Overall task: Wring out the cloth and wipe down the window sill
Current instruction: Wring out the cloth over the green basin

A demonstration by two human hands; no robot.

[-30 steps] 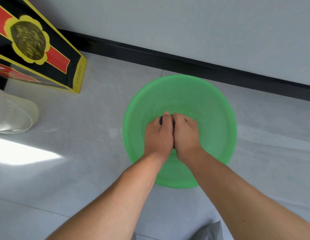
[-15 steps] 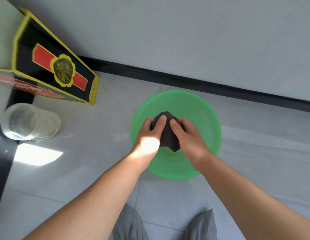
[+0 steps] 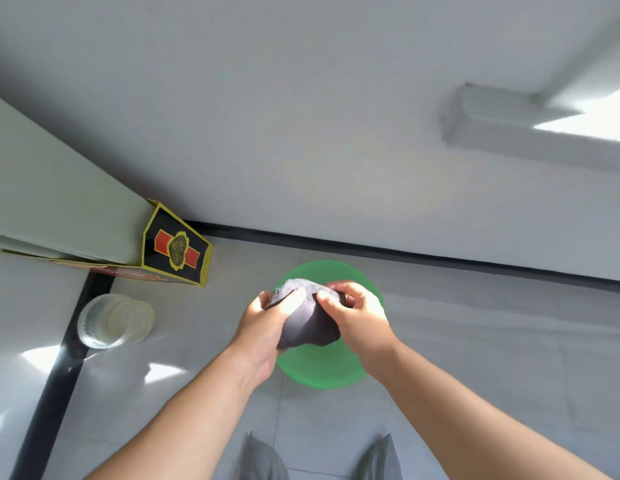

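A dark grey cloth (image 3: 306,320) is bunched between both hands, held above a green plastic basin (image 3: 322,370) on the floor. My left hand (image 3: 263,323) grips the cloth's left side, thumb on top. My right hand (image 3: 360,317) grips its right side. The cloth's lower end hangs over the basin's middle. A white window sill (image 3: 530,133) juts from the wall at the upper right, with sunlight on its top.
A black, yellow and red carton (image 3: 177,251) leans at the wall corner on the left. Below it a clear plastic container (image 3: 114,320) lies on the grey tile floor. A black skirting strip (image 3: 405,256) runs along the wall. My knees (image 3: 319,459) show at the bottom edge.
Both hands have lifted the cloth up out of the basin. The view has risen and pulled back, so the basin looks smaller and the window sill has come into view.
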